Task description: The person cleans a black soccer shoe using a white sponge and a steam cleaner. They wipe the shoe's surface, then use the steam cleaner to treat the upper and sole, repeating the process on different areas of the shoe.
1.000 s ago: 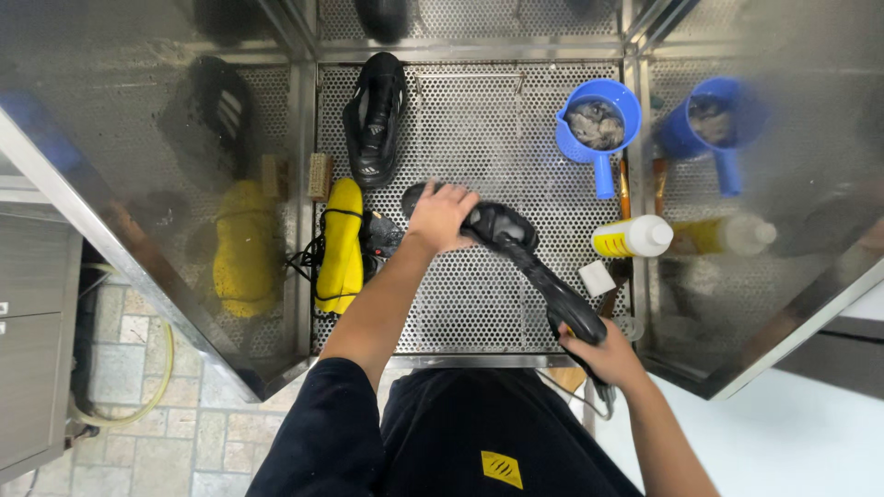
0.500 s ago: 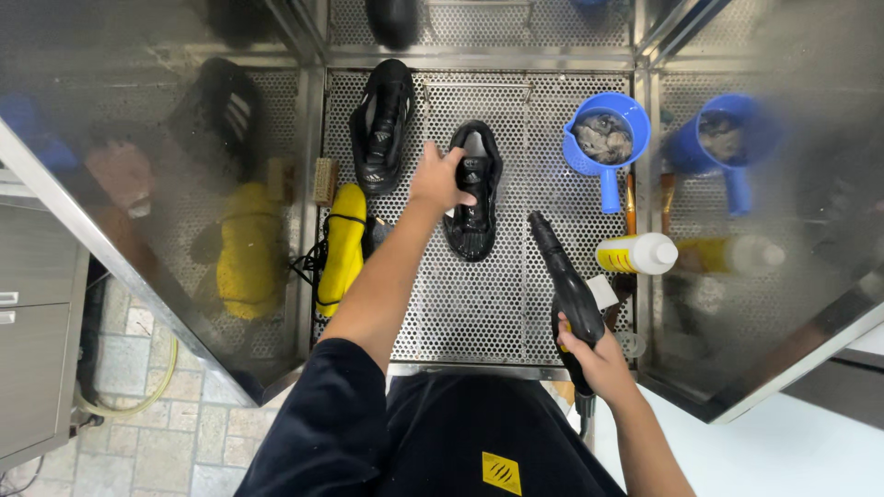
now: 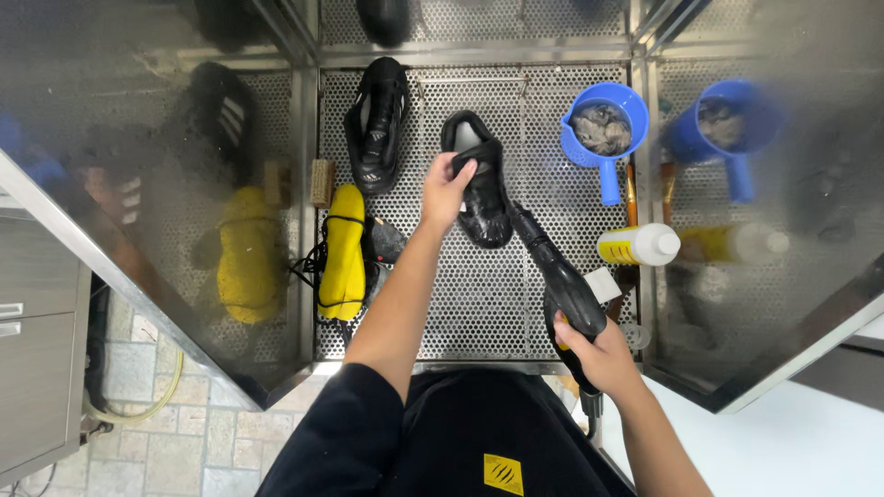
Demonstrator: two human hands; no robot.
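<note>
I take the perforated steel surface (image 3: 516, 294) of the wash booth as my landmark. Near its middle my left hand (image 3: 448, 189) is closed around the collar of a black low-top shoe (image 3: 479, 179), fingers hooked over the rim, so the shoe is propped with its toe pointing back toward me and its upper turned toward the nozzle. My right hand (image 3: 603, 354), at the near right edge of that surface, is wrapped tight around the grip of a black spray gun with a long tapered nozzle (image 3: 552, 271); the nozzle tip sits just beside the shoe's toe, which I read as aiming the jet at close range while the holes below let run-off drain. A second black shoe (image 3: 378, 124) lies at the far left of the surface, apart from the one in hand. A yellow handheld tool with a black cord (image 3: 343, 250) rests along the left edge. On the right edge stand a blue plastic scoop holding grey cloth (image 3: 603, 129) and a yellow bottle with a white cap (image 3: 640, 246), lying on its side, near the gun.
</note>
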